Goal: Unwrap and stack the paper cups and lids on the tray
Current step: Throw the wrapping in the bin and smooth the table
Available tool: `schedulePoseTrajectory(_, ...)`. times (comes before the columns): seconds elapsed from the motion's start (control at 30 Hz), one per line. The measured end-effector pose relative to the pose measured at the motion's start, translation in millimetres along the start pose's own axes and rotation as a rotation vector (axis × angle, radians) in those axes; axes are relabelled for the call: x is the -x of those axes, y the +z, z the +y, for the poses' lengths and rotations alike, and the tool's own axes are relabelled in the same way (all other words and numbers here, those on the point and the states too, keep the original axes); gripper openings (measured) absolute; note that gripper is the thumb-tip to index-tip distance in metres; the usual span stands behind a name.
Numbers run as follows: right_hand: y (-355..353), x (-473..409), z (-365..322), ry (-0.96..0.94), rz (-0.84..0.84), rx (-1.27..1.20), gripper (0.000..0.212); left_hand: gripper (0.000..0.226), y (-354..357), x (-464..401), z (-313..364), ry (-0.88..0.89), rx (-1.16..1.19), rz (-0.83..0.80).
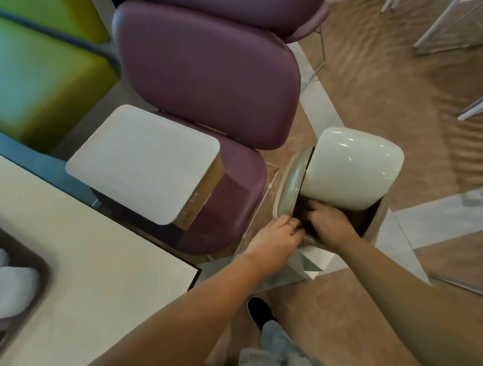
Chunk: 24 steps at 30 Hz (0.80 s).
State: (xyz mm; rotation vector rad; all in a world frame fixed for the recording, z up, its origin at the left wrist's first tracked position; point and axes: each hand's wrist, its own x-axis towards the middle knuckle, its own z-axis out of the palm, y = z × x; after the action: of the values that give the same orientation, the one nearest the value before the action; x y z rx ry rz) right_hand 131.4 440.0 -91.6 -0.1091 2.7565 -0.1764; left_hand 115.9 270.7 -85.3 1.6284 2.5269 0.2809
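Note:
A brown tray [44, 274] sits on the white table at the lower left. Blurred white stacked items [9, 289] lie in it; I cannot tell cups from lids. Both hands are far from the tray, at a cream bin [287, 184] on the floor to the right. Its swing lid [353, 165] is tipped open. My left hand [277, 236] reaches over the bin's front rim, its fingertips hidden in the dark opening. My right hand [329, 221] is inside the opening under the lid, fingers curled downward and hidden. What either hand holds is hidden.
A cardboard box [204, 198] with a white board [142, 163] on top rests on a purple chair [234, 196] between the table [95, 254] and the bin. Green cushioned seating [38, 74] is at the far left. My black shoe [260, 312] stands on the wood-look floor.

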Motion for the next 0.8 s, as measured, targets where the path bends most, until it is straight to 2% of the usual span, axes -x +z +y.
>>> schedulePoseTrajectory(0.2, 1, -13, 0, 0.023, -0.151, 0.06, 0.027, 0.044, 10, 7, 3, -0.062, 0.04, -0.033)
schedulePoseTrajectory(0.33, -18, -10, -3, -0.027, -0.284, -0.112, 0.031, 0.043, 12, 8, 6, -0.09, 0.135, 0.013)
schedulePoseTrajectory(0.43, -42, -1, -4, -0.037, -0.281, -0.162, 0.032, 0.034, -3, 6, 8, -0.109, 0.239, 0.034)
schedulePoseTrajectory(0.6, -87, 20, -24, 0.047, -0.039, -0.249, 0.025, 0.031, -36, 10, 5, -0.312, 0.385, 0.093)
schedulePoseTrajectory(0.7, -110, 26, -51, 0.032, 0.19, -0.369, 0.015, 0.025, -55, 25, -1, -0.395, 0.373, 0.237)
schedulePoseTrajectory(0.8, -123, 25, -90, -0.085, 0.322, -0.465, 0.016, 0.025, -79, 57, -9, -0.539, 0.329, 0.386)
